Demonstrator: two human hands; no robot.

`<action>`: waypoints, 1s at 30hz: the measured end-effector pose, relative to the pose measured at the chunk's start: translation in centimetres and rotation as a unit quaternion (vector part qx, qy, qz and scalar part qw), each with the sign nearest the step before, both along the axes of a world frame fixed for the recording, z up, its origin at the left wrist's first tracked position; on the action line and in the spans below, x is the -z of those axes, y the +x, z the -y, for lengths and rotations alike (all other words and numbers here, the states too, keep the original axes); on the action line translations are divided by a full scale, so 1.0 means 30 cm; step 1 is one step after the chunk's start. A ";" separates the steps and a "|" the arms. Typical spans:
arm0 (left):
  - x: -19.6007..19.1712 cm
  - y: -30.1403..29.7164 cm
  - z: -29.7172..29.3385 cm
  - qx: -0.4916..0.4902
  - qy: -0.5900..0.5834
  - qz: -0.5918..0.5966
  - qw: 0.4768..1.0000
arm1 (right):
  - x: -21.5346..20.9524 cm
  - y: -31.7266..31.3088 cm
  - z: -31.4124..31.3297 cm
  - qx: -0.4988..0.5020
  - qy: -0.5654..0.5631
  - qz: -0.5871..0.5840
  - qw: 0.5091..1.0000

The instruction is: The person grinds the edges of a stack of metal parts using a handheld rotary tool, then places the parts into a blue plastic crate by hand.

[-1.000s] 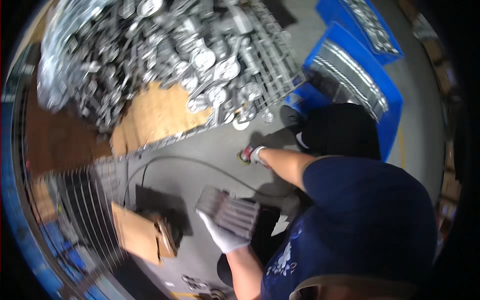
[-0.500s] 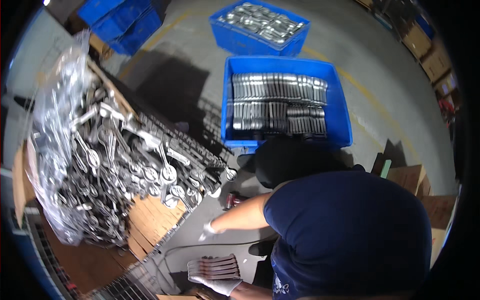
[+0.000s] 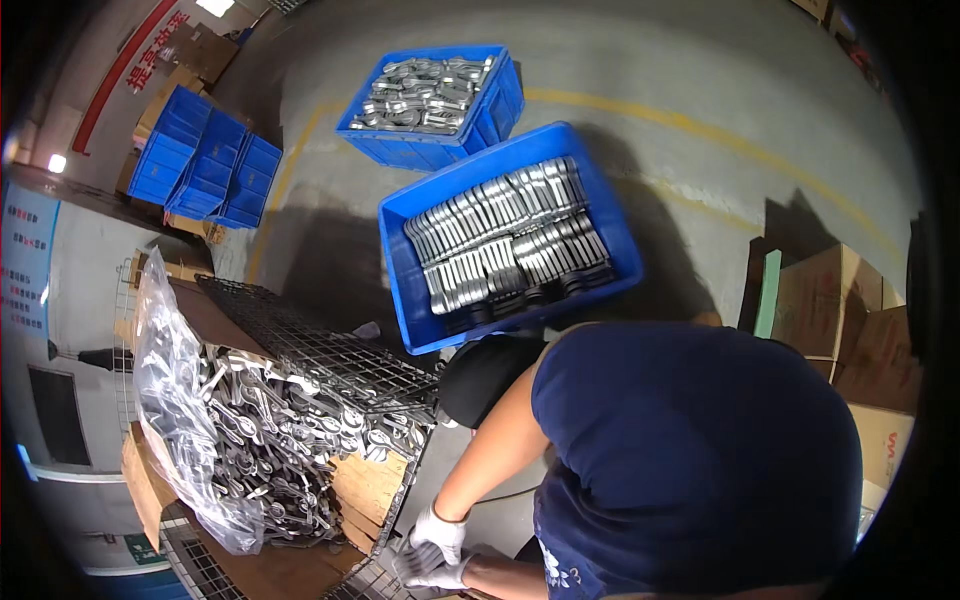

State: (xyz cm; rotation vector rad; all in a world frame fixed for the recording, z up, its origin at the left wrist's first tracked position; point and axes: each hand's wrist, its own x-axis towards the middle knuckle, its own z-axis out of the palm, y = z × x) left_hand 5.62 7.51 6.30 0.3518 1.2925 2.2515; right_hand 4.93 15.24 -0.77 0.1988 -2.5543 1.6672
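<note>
My hands are together low in the view, both in pale gloves, beside the wire mesh cage (image 3: pixel 320 345). My right hand (image 3: pixel 440 532) reaches down from above with curled fingers and lies against my left hand (image 3: pixel 432 573), which is also closed. Whatever is between them is mostly covered by the gloves. Left of them, a heap of loose silver metal pieces with long shanks and rounded heads (image 3: pixel 265 455) fills part of a cardboard-lined cage. Bare cardboard (image 3: pixel 365 490) shows at the heap's near right side, closest to my hands.
A blue bin (image 3: pixel 605 195) with neat rows of similar metal pieces stands beyond my knee. Behind it is another filled blue bin (image 3: pixel 410 153). Blue crates (image 3: pixel 205 165) stand at the far left. Clear plastic sheeting (image 3: pixel 165 370) drapes the cage; cartons (image 3: pixel 815 305) stand at right.
The view has swung, shifting the bins and cage. My right hand has come down to my left. The row of metal pieces seen in my left hand earlier is now hidden from sight.
</note>
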 end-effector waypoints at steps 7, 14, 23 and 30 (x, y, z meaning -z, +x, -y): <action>-0.093 0.097 0.010 -0.031 0.014 -0.068 0.997 | -0.115 0.315 -0.170 0.058 -0.273 -0.016 0.960; 0.171 -0.218 -0.002 0.255 -0.202 -0.455 0.829 | -0.321 0.773 -0.286 0.053 -0.312 -0.193 0.929; 0.047 0.477 -0.228 0.379 -0.090 0.420 0.819 | -0.136 0.808 -0.286 0.246 -0.238 -0.368 0.864; 0.062 0.582 -0.329 0.407 -0.273 0.372 0.788 | -0.016 0.931 -0.354 0.376 -0.363 -0.195 0.830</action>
